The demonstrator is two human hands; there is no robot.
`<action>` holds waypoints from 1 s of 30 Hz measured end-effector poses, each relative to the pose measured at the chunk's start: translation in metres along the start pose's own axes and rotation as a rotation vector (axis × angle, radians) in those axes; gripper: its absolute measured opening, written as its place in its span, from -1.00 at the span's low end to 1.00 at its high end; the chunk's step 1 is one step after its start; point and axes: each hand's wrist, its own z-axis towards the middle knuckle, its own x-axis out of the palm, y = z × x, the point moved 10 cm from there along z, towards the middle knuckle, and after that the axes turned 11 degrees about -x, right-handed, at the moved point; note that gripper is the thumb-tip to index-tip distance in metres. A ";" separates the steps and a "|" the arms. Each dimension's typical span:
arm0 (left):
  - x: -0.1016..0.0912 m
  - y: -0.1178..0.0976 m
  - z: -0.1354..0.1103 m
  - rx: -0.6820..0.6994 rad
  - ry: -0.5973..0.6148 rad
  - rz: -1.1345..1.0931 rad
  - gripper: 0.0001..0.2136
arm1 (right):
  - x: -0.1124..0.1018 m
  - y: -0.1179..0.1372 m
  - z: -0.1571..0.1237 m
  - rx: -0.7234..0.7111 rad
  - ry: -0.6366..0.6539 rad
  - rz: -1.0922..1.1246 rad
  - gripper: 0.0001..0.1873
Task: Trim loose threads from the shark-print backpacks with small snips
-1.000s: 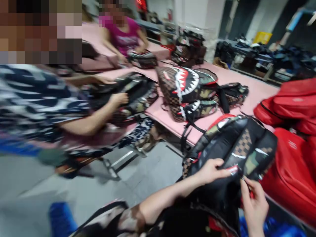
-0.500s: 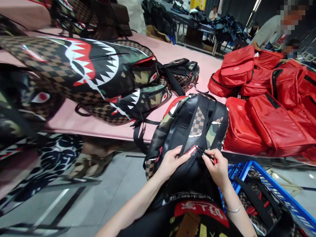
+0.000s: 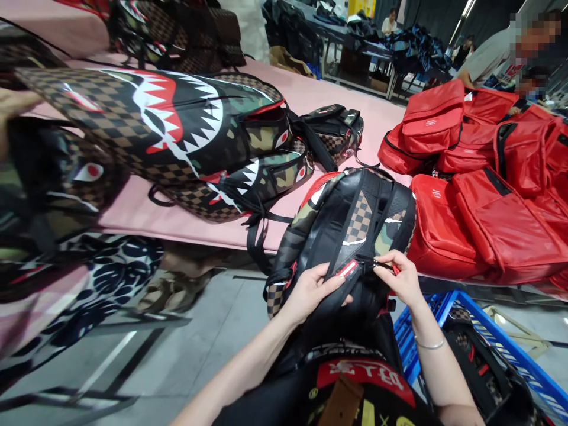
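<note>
Pink counter [image 3: 213, 232] is running across the view, its far left partly hidden under bags. Pile of red bags [image 3: 501, 219] is covering its right end; the right edge of view is cutting it off. Shark-mouth backpack [image 3: 199, 127] is lying on the counter, left of centre. Black backpack [image 3: 331, 245] is sitting between the person and the counter, shoulder straps facing up; its top is overlapping the counter edge, its support is staying hidden, and its lower end is blending into dark clothing. Blurred bag [image 3: 66, 177] is being cut off at left, a co-worker's hand [image 3: 15, 109] showing above it. Blue crate [image 3: 510, 349], cut off below, is holding at least one checkered black bag [image 3: 477, 367]; its depth is not showing. Left hand [image 3: 322, 290] is closing on a strap of the black backpack, some fingers hidden underneath. Right hand [image 3: 402, 275] is pinching a dark strap [image 3: 367, 260], fingertips nearly together; exact grip is too small to tell. Red-and-white tag [image 3: 347, 268] is lying between the hands, lettering unreadable.
</note>
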 end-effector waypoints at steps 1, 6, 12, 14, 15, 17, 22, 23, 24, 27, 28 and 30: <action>0.000 0.001 -0.002 -0.020 0.009 -0.004 -0.67 | 0.001 0.001 0.004 -0.007 0.068 -0.008 -0.84; -0.002 -0.011 -0.012 0.029 0.029 0.035 -0.71 | 0.003 0.012 0.019 -0.085 0.301 -0.089 -0.86; -0.001 -0.016 -0.017 0.080 0.078 0.103 -0.75 | 0.014 0.026 0.033 -0.184 0.458 -0.138 -0.82; 0.000 -0.016 -0.019 0.087 0.089 0.119 -0.74 | 0.021 0.030 0.037 -0.214 0.532 -0.142 -0.80; 0.000 -0.016 -0.020 0.090 0.095 0.125 -0.74 | 0.024 0.032 0.039 -0.233 0.567 -0.142 -0.79; 0.002 -0.018 -0.021 0.100 0.112 0.134 -0.73 | 0.032 0.038 0.043 -0.282 0.643 -0.133 -0.77; 0.005 -0.018 -0.024 0.103 0.154 0.149 -0.73 | 0.048 0.054 0.051 -0.384 0.801 -0.119 -0.81; 0.005 -0.018 -0.025 0.101 0.155 0.149 -0.73 | 0.050 0.056 0.052 -0.396 0.822 -0.120 -0.81; 0.004 -0.019 -0.025 0.101 0.154 0.147 -0.73 | 0.051 0.058 0.054 -0.401 0.837 -0.122 -0.81; 0.003 -0.020 -0.026 0.102 0.152 0.140 -0.72 | 0.050 0.058 0.059 -0.372 0.865 -0.125 -0.80; 0.003 -0.020 -0.026 0.101 0.154 0.140 -0.71 | 0.049 0.058 0.061 -0.353 0.875 -0.123 -0.79; 0.004 -0.020 -0.026 0.100 0.159 0.145 -0.71 | 0.049 0.057 0.064 -0.324 0.906 -0.130 -0.77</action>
